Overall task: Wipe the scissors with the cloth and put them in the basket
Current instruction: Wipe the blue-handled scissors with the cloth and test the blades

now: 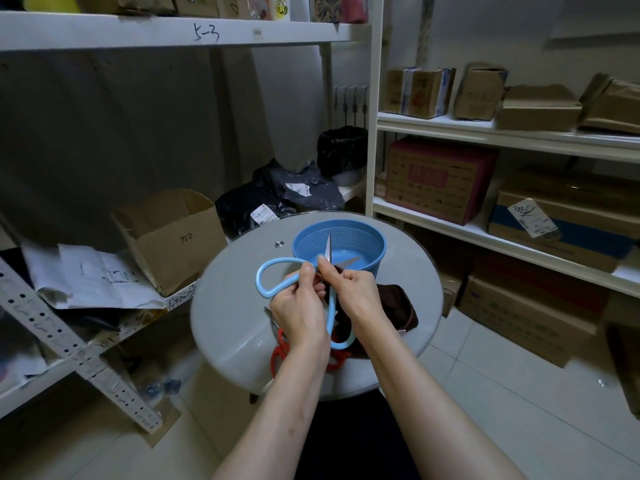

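— Left hand (299, 306)?
— Fingers curled round the blue scissors (330, 315), open above the table (235, 306). Red scissors (278, 355) half hidden under the wrist.
— Right hand (356, 292)?
— Pinches the cloth (398, 306) against the blades, hiding the pivot. Basket (377, 237) just behind.

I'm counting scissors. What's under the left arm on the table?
Red scissors lie on the table under the left arm. Parts of their red handles show on both sides, and maybe a blade tip. The arm covers the middle.
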